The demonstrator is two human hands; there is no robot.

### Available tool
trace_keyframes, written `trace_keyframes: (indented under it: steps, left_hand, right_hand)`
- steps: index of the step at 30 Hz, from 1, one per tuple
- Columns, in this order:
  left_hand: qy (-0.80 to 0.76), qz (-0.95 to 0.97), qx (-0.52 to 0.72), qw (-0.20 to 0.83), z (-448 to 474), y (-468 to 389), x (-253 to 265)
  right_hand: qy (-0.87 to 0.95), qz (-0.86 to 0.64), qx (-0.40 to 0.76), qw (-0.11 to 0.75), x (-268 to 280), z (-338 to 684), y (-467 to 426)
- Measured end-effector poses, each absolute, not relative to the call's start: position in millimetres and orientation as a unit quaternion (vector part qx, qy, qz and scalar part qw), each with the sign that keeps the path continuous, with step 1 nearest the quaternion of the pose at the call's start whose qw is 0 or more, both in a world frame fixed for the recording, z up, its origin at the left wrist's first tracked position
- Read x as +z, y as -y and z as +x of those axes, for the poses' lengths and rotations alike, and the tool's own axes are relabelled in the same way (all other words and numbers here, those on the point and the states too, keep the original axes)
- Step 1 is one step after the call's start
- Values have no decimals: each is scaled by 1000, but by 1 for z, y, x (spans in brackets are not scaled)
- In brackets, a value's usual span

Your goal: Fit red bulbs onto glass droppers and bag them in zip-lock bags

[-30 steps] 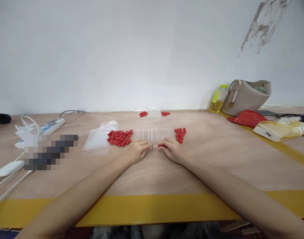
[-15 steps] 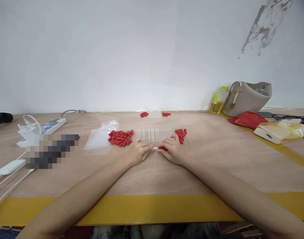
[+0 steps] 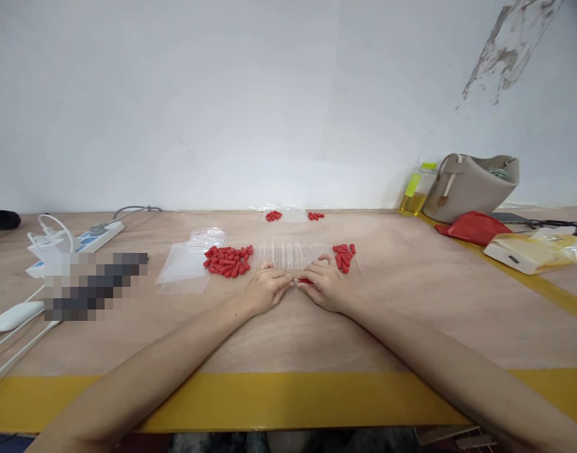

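Observation:
My left hand is closed on a glass dropper tube, most of which its fingers hide. Against it my right hand pinches a red rubber bulb, partly covered by the fingers. The two hands nearly touch, and the tube and bulb meet between them. Just beyond the fingertips lies a row of clear glass tubes. A pile of red rubber bulbs sits left of this row; a smaller group of red pieces lies at its right end.
Clear plastic bags lie left of the bulbs. Farther left are a power strip and white cables. A bottle of yellow liquid, a grey bag and a red pouch stand at the right. Small red pieces lie by the wall.
My hands have come closer together, so less of the glass tube and red bulb shows between them. The camera view has shifted slightly.

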State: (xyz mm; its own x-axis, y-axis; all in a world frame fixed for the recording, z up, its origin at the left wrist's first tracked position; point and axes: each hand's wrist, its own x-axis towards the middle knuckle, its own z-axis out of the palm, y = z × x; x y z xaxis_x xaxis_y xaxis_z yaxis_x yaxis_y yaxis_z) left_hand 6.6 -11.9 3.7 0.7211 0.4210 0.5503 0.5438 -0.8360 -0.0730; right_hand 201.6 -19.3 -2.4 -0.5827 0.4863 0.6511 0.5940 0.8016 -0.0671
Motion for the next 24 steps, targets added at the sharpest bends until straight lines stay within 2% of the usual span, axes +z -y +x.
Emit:
trace_keyframes:
  steps: [7,11,14,17,22,24]
  left_hand:
    - [283,-912,-290,65,5,10,0]
    - [292,-896,-330,46,3,5,-3]
    - [293,-888,-352,38,2,5,-2]
    - [286,-883,-371,35,1,8,2]
    - [342,-862,-371,56,-6,11,11]
    - [380,-841,-376,83,-10,8,11]
  right_hand:
    - [887,-288,-48,357,1,204,13]
    - [822,-331,113,449,4,207,13]
    - [765,-343,251,484,5,202,16]
    - [709,-337,338,520,6,196,16]
    - [610,-387,342,601,23,215,-5]
    - [572,-454,327,599,33,236,-21]
